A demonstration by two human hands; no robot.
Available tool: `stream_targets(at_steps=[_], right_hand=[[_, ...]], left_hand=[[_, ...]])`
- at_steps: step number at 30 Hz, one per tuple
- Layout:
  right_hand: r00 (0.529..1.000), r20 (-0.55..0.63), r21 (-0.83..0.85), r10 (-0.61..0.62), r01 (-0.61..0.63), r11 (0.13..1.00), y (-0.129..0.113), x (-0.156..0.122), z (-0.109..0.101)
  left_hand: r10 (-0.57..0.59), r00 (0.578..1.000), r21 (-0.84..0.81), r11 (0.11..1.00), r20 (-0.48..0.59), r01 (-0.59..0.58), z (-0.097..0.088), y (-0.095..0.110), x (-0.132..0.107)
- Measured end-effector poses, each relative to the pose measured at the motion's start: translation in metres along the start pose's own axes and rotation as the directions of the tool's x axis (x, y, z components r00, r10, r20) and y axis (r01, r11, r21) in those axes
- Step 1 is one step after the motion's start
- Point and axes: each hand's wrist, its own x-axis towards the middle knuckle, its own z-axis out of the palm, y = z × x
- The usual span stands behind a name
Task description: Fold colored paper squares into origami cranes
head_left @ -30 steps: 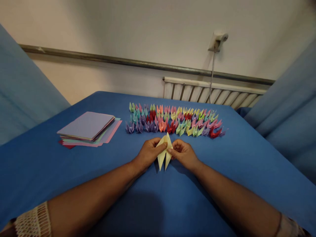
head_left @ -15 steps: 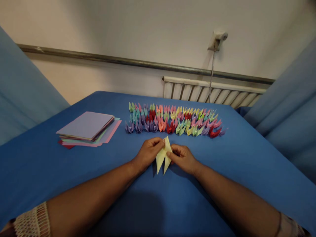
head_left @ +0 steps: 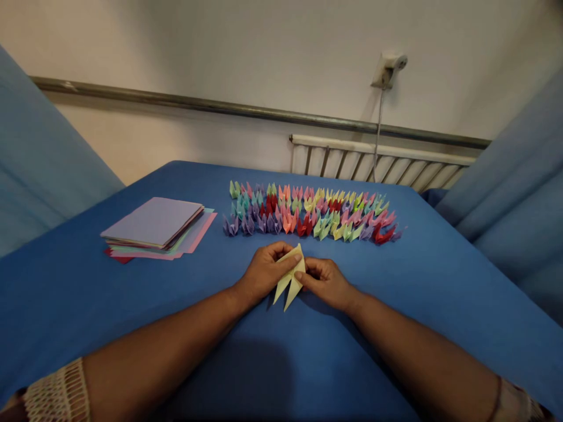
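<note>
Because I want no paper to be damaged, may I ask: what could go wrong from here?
The left hand and right hand pinch the folded yellow paper; its two narrow points could bend or crease by mistake. The folded figures stand close together just beyond the hands, so a forward slip might knock some over. The stack of sheets has uneven edges, so a bump might shift it.

Left fingers (head_left: 288, 265), right fingers (head_left: 309, 282) pinch folded yellow paper (head_left: 292, 292); paper figures (head_left: 290, 221), likely cranes, beyond; sheet stack (head_left: 152, 223) at left.
</note>
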Motion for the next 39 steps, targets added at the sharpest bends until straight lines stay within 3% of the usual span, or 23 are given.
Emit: stream_targets(at_steps=[13, 17, 21, 31, 39], right_hand=[[0.998, 0.029, -0.078, -0.047, 0.049, 0.996, -0.001, 0.001, -0.001], [0.994, -0.111, 0.015, 0.007, -0.005, 1.0, 0.002, 0.004, -0.002], [0.959, -0.282, 0.077, 0.027, -0.005, 0.997, -0.001, 0.008, -0.004], [0.945, -0.305, 0.261, 0.123, -0.041, 0.965, -0.005, 0.011, -0.003], [0.93, -0.341, 0.249, 0.136, -0.05, 0.967, -0.011, 0.012, -0.005]], left_hand=[[0.0, 1.0, -0.001, 1.0, -0.014, 0.0, 0.002, 0.004, -0.002], [0.007, 1.0, -0.045, 0.999, -0.008, -0.007, 0.003, 0.004, -0.001], [-0.041, 0.999, -0.078, 0.996, 0.012, 0.041, 0.004, 0.0, 0.001], [-0.064, 0.998, -0.023, 0.998, 0.002, 0.064, 0.005, -0.002, 0.002], [-0.142, 0.982, -0.331, 0.927, 0.125, 0.176, 0.002, -0.003, 0.002]])
